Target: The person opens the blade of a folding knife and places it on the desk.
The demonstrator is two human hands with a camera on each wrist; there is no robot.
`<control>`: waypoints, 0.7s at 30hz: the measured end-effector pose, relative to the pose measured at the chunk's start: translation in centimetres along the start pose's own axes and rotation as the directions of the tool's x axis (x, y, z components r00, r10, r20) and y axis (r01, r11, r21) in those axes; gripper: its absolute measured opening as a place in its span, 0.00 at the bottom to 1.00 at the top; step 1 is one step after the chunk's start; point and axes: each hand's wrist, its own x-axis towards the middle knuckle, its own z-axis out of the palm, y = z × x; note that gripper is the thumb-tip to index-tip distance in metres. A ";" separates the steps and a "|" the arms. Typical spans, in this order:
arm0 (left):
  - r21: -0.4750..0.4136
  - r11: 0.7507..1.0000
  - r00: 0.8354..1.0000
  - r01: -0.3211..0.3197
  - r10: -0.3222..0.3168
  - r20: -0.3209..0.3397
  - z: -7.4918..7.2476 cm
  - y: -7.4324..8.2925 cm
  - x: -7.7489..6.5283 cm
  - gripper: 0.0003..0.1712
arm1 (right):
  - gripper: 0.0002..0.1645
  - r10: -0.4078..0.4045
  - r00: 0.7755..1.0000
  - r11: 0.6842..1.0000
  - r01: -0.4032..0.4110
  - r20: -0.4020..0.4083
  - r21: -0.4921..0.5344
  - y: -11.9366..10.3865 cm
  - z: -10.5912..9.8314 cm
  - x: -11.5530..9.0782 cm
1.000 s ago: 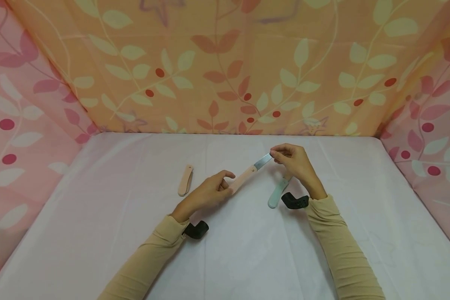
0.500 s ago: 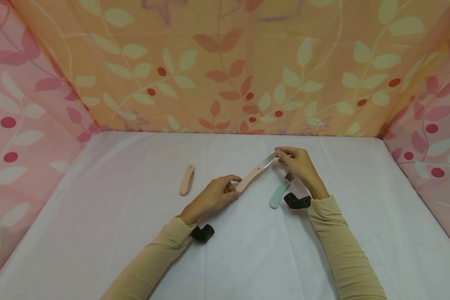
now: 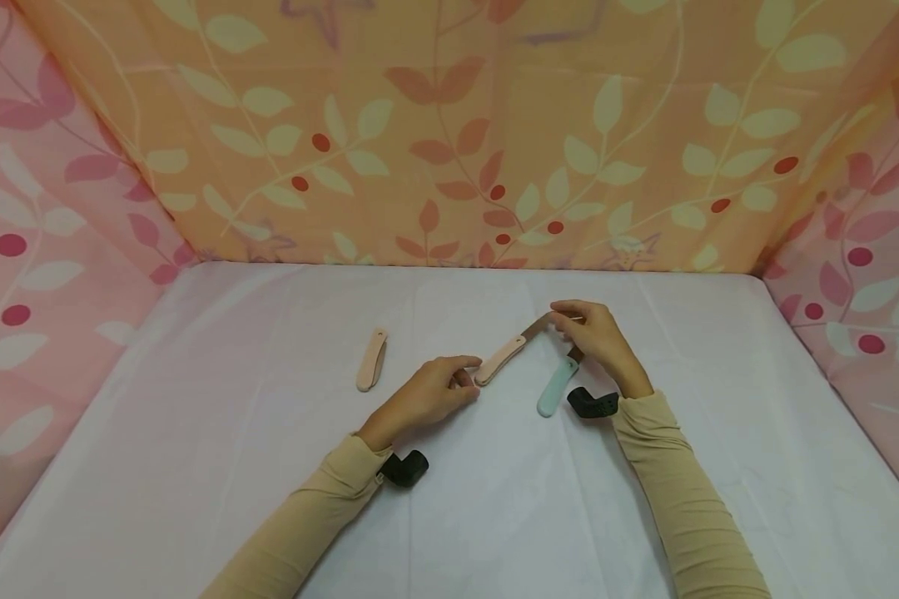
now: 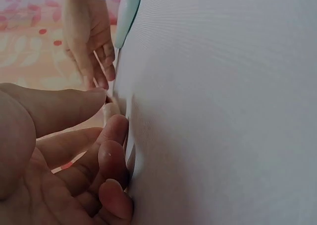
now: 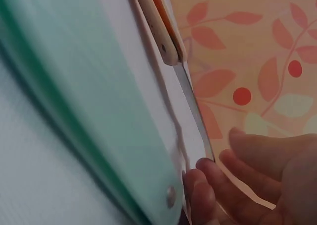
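An unfolded folding knife with a pale pink handle [image 3: 502, 359] lies slantwise on the white cloth. Beside its handle end is my left hand [image 3: 427, 391], thumb and fingers apart, holding nothing. My right hand [image 3: 595, 337] is at the tip of the knife's blade [image 5: 194, 103]; in the right wrist view the thumb stands off the blade and the fingers are near or touching its tip. Under that hand lies a second knife with a mint green handle [image 3: 556, 389], its blade mostly hidden. A third, pale pink folded knife [image 3: 371, 359] lies to the left.
A white cloth [image 3: 307, 516] covers the table. An orange leaf-patterned curtain [image 3: 449, 133] hangs behind it, with pink curtains [image 3: 37, 249] at the sides. Black wrist cameras [image 3: 404, 468] sit on both wrists.
The pink-handled knife has been lowered onto the cloth and let go. The left hand has shifted right and then loosened from the handle; the right hand has come down slightly and loosened from the blade.
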 end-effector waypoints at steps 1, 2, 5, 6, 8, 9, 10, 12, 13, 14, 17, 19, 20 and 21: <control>0.000 1.000 1.000 0.002 -0.002 0.003 0.0 0.0 0.0 0.26 | 0.26 -0.006 1.000 1.000 0.006 0.001 -0.030 0.0 0.0 0.0; 0.000 1.000 1.000 0.004 -0.004 0.007 0.0 0.1 0.0 0.26 | 0.25 -0.006 1.000 0.999 0.006 -0.001 -0.054 0.0 -0.1 -0.1; -0.004 1.000 1.000 0.008 -0.008 0.014 -0.1 0.1 0.0 0.25 | 0.25 -0.009 1.000 0.995 0.008 -0.009 -0.104 0.0 -0.2 -0.1; -0.006 1.000 1.000 0.008 -0.008 0.015 -0.1 0.1 0.0 0.25 | 0.25 -0.008 1.000 0.994 0.006 -0.013 -0.110 0.0 -0.3 -0.1; -0.008 1.000 1.000 0.006 -0.006 0.019 -0.1 0.0 0.0 0.24 | 0.25 -0.015 1.000 0.994 0.013 -0.018 -0.112 0.0 -0.3 -0.1; -0.011 1.000 1.000 0.003 -0.002 0.022 -0.1 0.0 0.0 0.24 | 0.25 -0.017 1.000 0.994 0.015 -0.019 -0.108 0.0 -0.3 -0.1; -0.015 1.000 1.000 0.002 -0.001 0.023 -0.2 0.0 -0.1 0.24 | 0.25 -0.022 1.000 0.994 0.020 -0.018 -0.105 0.0 -0.2 -0.1; -0.022 1.000 1.000 0.000 0.001 0.028 -0.3 0.0 -0.1 0.24 | 0.25 -0.034 0.999 0.994 0.032 -0.015 -0.105 -0.1 -0.1 0.0; -0.024 1.000 1.000 0.001 -0.001 0.031 -0.3 0.0 -0.1 0.24 | 0.25 -0.039 0.999 0.994 0.037 -0.013 -0.101 -0.1 -0.1 -0.1; -0.026 1.000 0.999 0.004 -0.003 0.032 -0.3 0.0 -0.1 0.24 | 0.25 -0.041 0.999 0.995 0.040 -0.007 -0.095 -0.2 0.0 -0.1; -0.023 1.000 0.999 0.009 -0.008 0.035 -0.4 0.0 -0.1 0.23 | 0.25 -0.049 0.999 0.995 0.049 0.009 -0.084 -0.5 0.2 -0.1; -0.018 1.000 0.999 0.010 -0.010 0.036 -0.4 0.1 -0.1 0.23 | 0.25 -0.055 0.998 0.995 0.057 0.017 -0.078 -0.7 0.4 -0.1; -0.016 1.000 0.999 0.007 -0.007 0.037 -0.4 0.1 -0.2 0.23 | 0.25 -0.061 0.998 0.995 0.062 0.020 -0.080 -0.9 0.5 -0.1; -0.013 1.000 0.999 0.009 -0.008 0.039 -0.5 0.1 -0.2 0.23 | 0.25 -0.066 0.998 0.994 0.067 0.020 -0.081 -1.1 0.7 -0.1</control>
